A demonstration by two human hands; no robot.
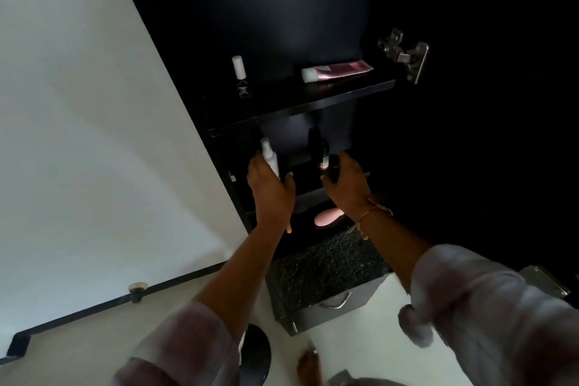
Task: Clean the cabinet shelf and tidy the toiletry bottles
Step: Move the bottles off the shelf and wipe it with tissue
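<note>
My left hand (271,191) grips a white spray bottle (270,156), held upright at the left end of the middle shelf (300,163) of the dark cabinet (282,9). My right hand (347,185) is curled round a dark item (333,170) at the same shelf, but it is too dim to tell what it is. Just to its left stands a dark bottle (322,152) with a pale label. On the upper shelf (297,100) 1 small bottle with a white cap (240,75) stands at the left, and 1 pink tube (336,70) lies on its side at the right, well apart from it. Below my hands, lower in the cabinet, lies a pink object (326,218). A metal hinge (404,53) sits on the cabinet's right side.
</note>
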